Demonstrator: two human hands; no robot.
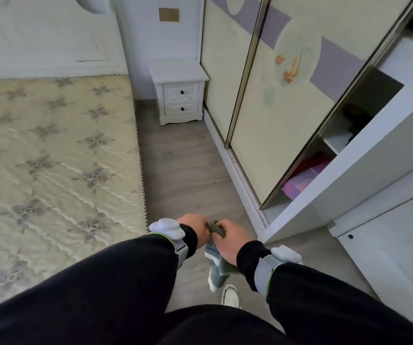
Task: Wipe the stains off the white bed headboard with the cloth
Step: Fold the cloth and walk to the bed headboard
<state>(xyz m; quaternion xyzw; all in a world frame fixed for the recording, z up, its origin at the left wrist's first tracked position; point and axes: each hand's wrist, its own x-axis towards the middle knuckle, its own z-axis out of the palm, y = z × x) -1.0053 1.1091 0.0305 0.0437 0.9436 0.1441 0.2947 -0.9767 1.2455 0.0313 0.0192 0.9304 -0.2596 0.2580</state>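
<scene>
The white headboard (pixel 41 33) stands at the far end of the bed, top left, well away from both hands. Low in the middle of the view, my left hand (pixel 194 226) and my right hand (pixel 230 241) meet over the floor. Both grip a small, bunched grey-green cloth (pixel 216 228) between them. Most of the cloth is hidden inside the fingers. No stains on the headboard can be made out from this distance.
A bare patterned mattress (pixel 51 158) fills the left. A white two-drawer nightstand (pixel 179 92) stands beside the headboard. A sliding-door wardrobe (pixel 275 95) lines the right, partly open. A strip of grey wood floor (pixel 188 165) runs between bed and wardrobe.
</scene>
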